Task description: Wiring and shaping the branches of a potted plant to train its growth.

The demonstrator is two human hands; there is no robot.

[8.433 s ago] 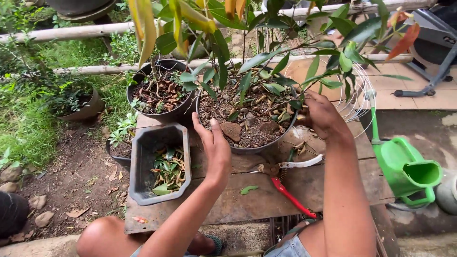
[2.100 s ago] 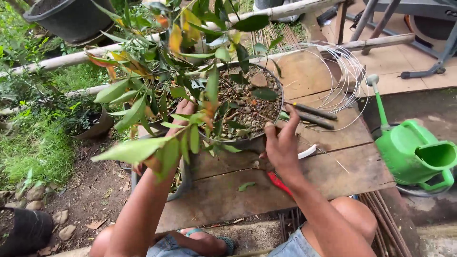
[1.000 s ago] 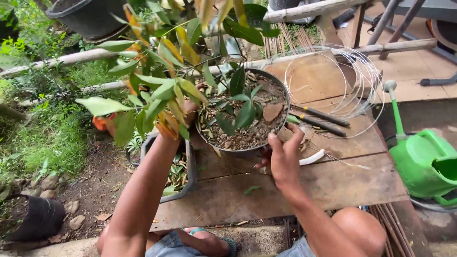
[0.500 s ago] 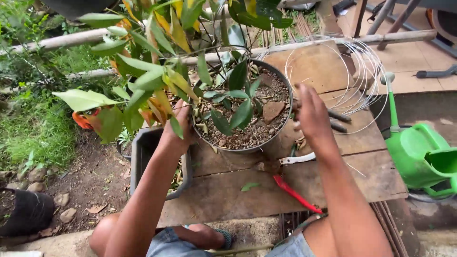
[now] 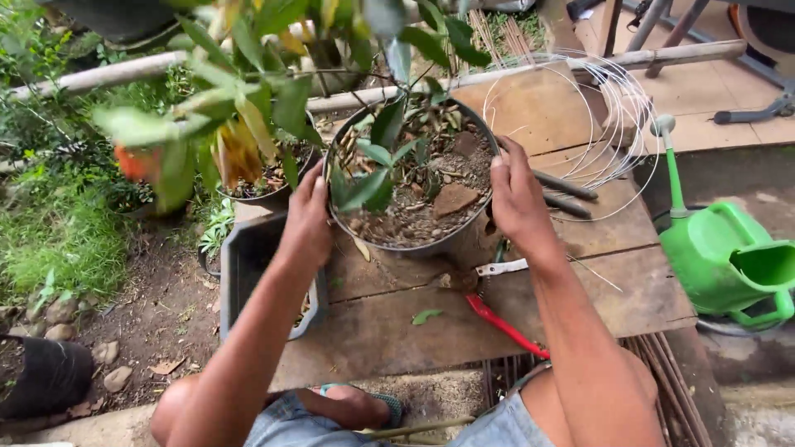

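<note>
Nearest me, red-handled pliers [image 5: 497,319] lie on the wooden platform [image 5: 397,331], just in front of the big black pot [image 5: 411,178], which I take as my landmark. The pot stands on the platform's middle boards, filled with soil, shards and a leafy plant [image 5: 364,174]. My left hand [image 5: 308,217] is clamped on the pot's left rim, and my right hand [image 5: 515,197] grips its right rim, fingers curled over the edge. I judge this to be the stage of holding or turning the pot; any next move calls for an even two-handed grip so the soil stays in. Left of the pot sits a grey rectangular planter [image 5: 248,273]; right of it, a green watering can [image 5: 733,265]; behind it, coiled wire [image 5: 596,124].
</note>
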